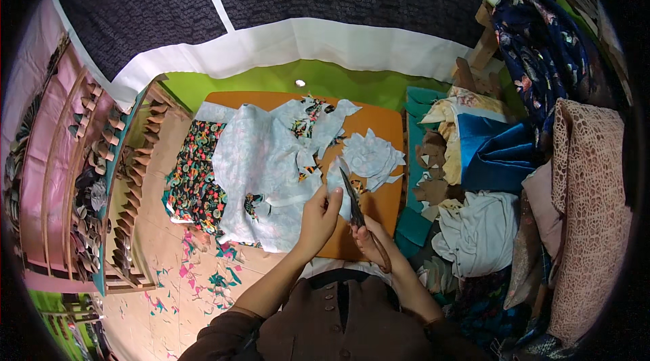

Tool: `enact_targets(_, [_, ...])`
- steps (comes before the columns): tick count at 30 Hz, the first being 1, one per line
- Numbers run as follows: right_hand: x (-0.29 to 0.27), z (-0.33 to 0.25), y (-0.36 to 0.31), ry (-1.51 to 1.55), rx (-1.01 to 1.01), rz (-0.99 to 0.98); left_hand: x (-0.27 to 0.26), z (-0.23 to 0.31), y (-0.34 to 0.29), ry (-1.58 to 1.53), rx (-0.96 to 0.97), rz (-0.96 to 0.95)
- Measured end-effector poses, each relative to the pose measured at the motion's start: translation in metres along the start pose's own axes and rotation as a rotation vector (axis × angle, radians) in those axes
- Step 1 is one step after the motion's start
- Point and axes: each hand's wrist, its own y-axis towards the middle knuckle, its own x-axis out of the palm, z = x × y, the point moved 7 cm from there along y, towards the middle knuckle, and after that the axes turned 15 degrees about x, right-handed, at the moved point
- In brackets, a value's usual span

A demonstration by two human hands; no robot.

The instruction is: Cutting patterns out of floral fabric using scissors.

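My left hand (319, 217) is closed on a small white fabric piece (338, 188), thumb on top. My right hand (372, 242) grips a pair of scissors (353, 204) with dark blades and a brownish handle. The blades point away from me and lie along the piece's right side; whether they are cutting into it, I cannot tell. Just beyond my hands, a heap of pale, pointed fabric cutouts (372, 156) lies on the orange table (382, 215). Left of my hands spreads a large pale cloth (254, 158) with ragged cut edges, and a dark floral print shows at its left.
At the right are a blue folded cloth (494, 154), a crumpled white cloth (477, 232) and a pink lacy cloth (589, 212). Wooden racks (128, 192) with small fabric shapes stand at the left. Colourful scraps (220, 276) litter the floor.
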Motion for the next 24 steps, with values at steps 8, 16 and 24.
enact_targets(8, [-0.006,-0.001,-0.001,-0.090,0.002,0.049,-0.001,0.005,0.000,0.115,0.055,-0.015])
enact_targets(16, [-0.007,0.007,0.003,0.019,0.009,0.018,0.004,0.026,0.001,0.319,0.229,-0.201])
enact_targets(24, [-0.003,-0.001,0.002,0.017,-0.017,-0.019,0.003,0.033,0.005,0.427,0.320,-0.268])
